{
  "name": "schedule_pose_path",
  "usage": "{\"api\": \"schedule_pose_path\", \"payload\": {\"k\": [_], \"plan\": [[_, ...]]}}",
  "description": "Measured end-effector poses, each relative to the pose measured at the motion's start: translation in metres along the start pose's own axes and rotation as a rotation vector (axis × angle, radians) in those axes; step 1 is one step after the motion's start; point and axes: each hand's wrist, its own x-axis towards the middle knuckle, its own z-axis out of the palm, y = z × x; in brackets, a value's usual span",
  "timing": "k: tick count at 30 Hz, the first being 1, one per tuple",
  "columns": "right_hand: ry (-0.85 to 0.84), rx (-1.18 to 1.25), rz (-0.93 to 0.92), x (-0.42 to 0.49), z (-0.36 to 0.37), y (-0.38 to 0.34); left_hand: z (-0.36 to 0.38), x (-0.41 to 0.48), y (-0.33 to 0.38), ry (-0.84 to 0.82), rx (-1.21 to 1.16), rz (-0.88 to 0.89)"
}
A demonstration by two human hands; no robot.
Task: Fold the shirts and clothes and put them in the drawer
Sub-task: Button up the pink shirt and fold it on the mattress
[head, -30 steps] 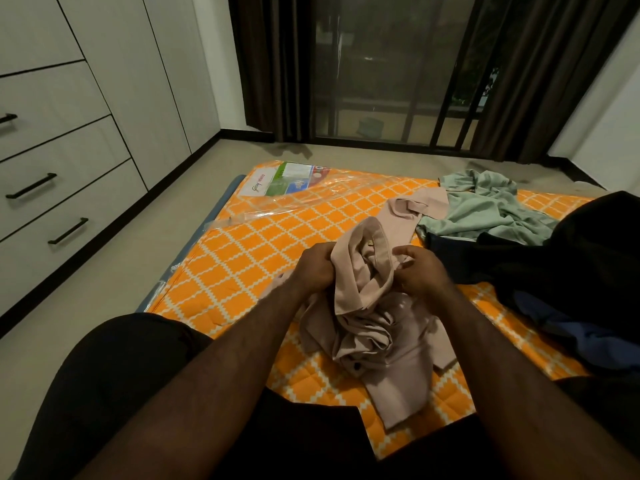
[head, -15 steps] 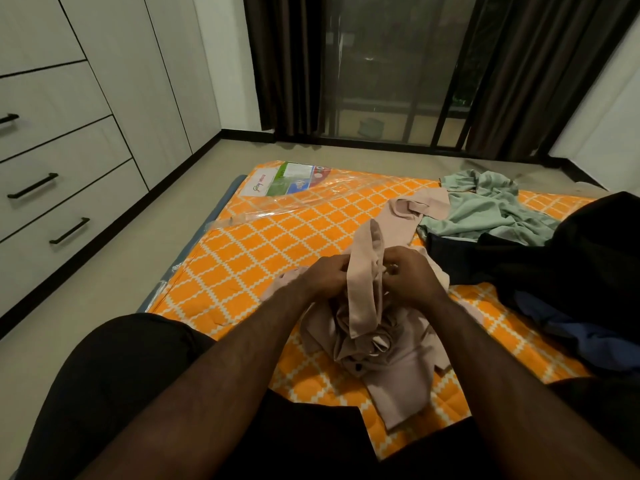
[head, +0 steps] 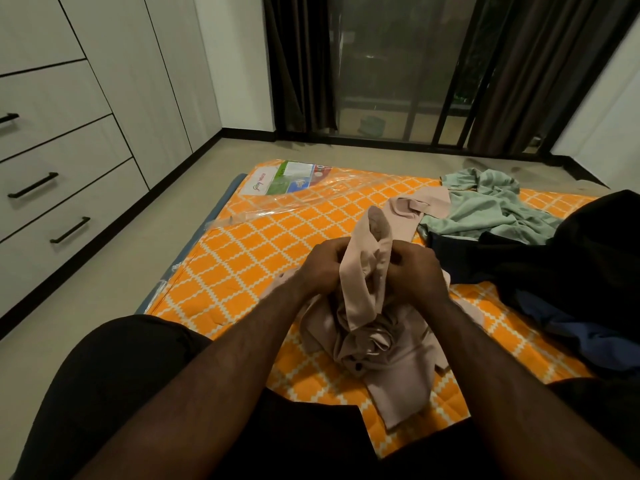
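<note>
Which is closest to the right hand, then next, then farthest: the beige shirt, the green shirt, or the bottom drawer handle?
Measured from the right hand:
1. Beige shirt: gripped in that hand, right in front.
2. Green shirt: crumpled on the orange mattress, farther back and to the right.
3. Bottom drawer handle: far left, across the floor.

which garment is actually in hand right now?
The beige shirt, gripped by left hand and right hand; the green, black and blue ones lie untouched.

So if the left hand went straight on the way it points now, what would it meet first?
Probably the beige garment that the left hand already grips, then the right hand just behind that cloth; depth is unclear.
</note>
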Motion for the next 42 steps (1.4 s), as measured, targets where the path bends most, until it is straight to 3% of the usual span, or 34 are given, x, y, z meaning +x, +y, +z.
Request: {"api": "schedule_pose_path", "payload": {"k": [3, 11, 22, 28, 33, 39, 42], "plan": [[0.097, -0.012, 0.086, 0.002, 0.003, 0.003, -0.002, 0.000, 0.002, -0.003, -0.141, 0.028], [0.267, 0.160, 0.212, 0.006, 0.000, 0.004, 0.007, -0.002, 0.009, -0.260, -0.336, 0.004], [0.333, 0.121, 0.092, 0.005, 0.011, 0.001, 0.026, 0.003, 0.012, -0.008, -0.140, 0.126], [0.363, 0.120, 0.149, 0.006, 0.009, 0.005, 0.030, 0.000, 0.016, -0.093, -0.278, 0.096], [0.372, 0.111, 0.152, 0.007, 0.010, 0.005, 0.038, -0.002, 0.013, -0.019, -0.336, 0.118], [0.391, 0.146, 0.212, 0.008, 0.009, 0.004, 0.038, -0.002, 0.021, -0.029, -0.304, 0.132], [0.408, 0.117, 0.161, 0.015, 0.005, -0.003, 0.021, 0.006, 0.026, 0.047, -0.216, 0.142]]}}
